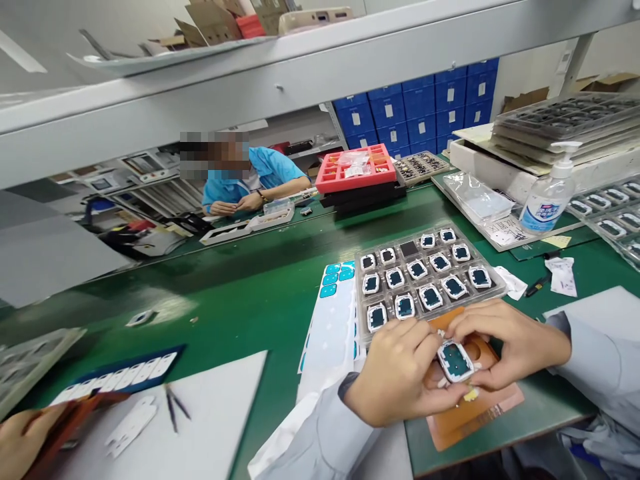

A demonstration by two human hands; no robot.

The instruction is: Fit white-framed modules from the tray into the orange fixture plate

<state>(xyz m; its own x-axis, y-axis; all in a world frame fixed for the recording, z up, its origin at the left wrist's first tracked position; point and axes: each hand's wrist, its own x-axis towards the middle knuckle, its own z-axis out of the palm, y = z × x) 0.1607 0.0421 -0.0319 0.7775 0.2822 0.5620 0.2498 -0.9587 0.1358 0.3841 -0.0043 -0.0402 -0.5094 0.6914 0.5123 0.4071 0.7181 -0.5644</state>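
Note:
A small white rounded-square frame with a teal inner face point(456, 362), like a watch case, is held up between both hands. The fingers of my left hand point(400, 377) grip its left side. My right hand point(505, 343) has its fingers and thumb closed around the right side. White finger covers show on some fingertips. Below the frame lies an orange plate point(443, 430) with a round recess. Just beyond sits a clear tray point(483, 303) with rows of similar frames; one pocket shows only a dark square. Left of it, a white sheet point(327, 340) carries teal stickers.
A pump bottle point(547, 197) and stacked trays point(565, 120) stand at right. A red organizer point(355, 170) sits at the back. Across the bench works a person in blue point(275, 167). Another person's hand point(25, 437) is at lower left, near tweezers point(175, 407).

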